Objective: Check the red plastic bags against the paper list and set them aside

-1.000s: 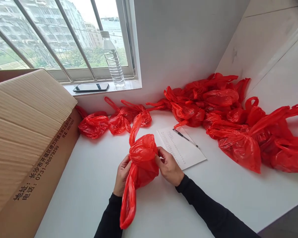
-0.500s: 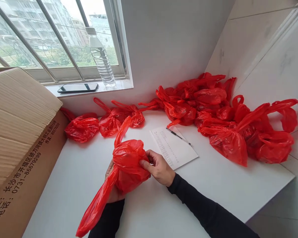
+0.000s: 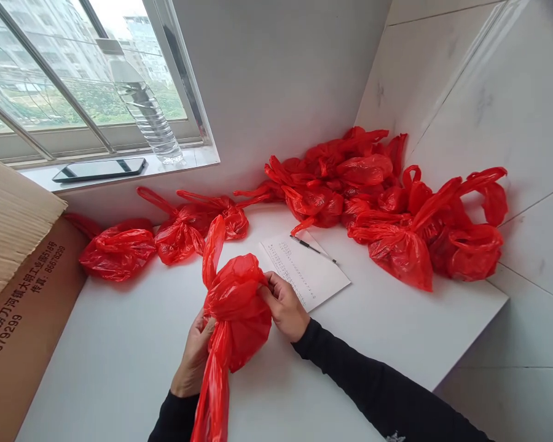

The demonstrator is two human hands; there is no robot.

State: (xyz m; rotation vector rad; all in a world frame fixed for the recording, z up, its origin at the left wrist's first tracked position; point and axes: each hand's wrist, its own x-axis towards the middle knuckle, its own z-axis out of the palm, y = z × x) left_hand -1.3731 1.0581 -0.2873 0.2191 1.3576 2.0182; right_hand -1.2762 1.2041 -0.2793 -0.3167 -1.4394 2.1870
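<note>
Between my two hands I hold a knotted red plastic bag (image 3: 242,313) above the white table (image 3: 133,344). Its two long handles stick out, one upward and one hanging down toward me. My left hand (image 3: 194,353) grips the bag's left side near the knot, partly behind the hanging handle. On the other side, my right hand (image 3: 286,304) pinches the bag's upper right edge between thumb and fingers. What the bag contains is hidden. Just past my right hand lies a sheet of paper (image 3: 295,270) with writing and a black pen (image 3: 313,249) on it.
Along the wall sit more red bags (image 3: 117,248), with a large heap of them (image 3: 350,178) toward the right corner. A cardboard box (image 3: 23,307) stands at the left. The windowsill carries a phone (image 3: 99,170) and a water bottle (image 3: 145,110).
My view has swung to the right. The bag has turned in my hands, so its lower handle now hangs more straight down. My left hand has come from beneath the bag to its left side.
</note>
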